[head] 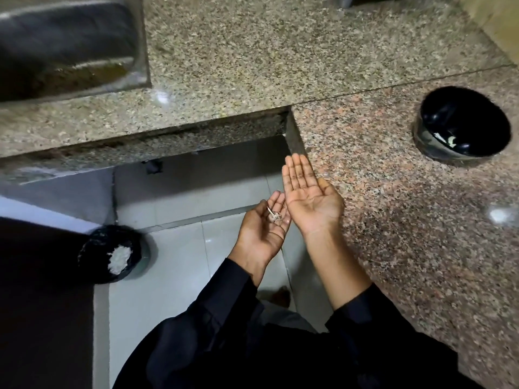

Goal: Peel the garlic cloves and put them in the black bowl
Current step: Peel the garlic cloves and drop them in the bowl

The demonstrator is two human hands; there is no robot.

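Observation:
My left hand (264,228) is palm up over the floor gap, fingers loosely cupped, with small scraps of garlic skin (276,217) lying on it. My right hand (309,195) is beside it, palm up, fingers straight and together, holding nothing, at the counter's inner edge. The black bowl (463,123) stands on the reddish granite counter at the far right, well away from both hands, with a few pale pieces at its bottom.
A bin lined with a black bag (113,254) holding white scraps stands on the tiled floor (179,262) at the left. A steel sink (67,46) is set in the grey granite counter (252,51) at the back left. The reddish counter (407,220) runs along the right.

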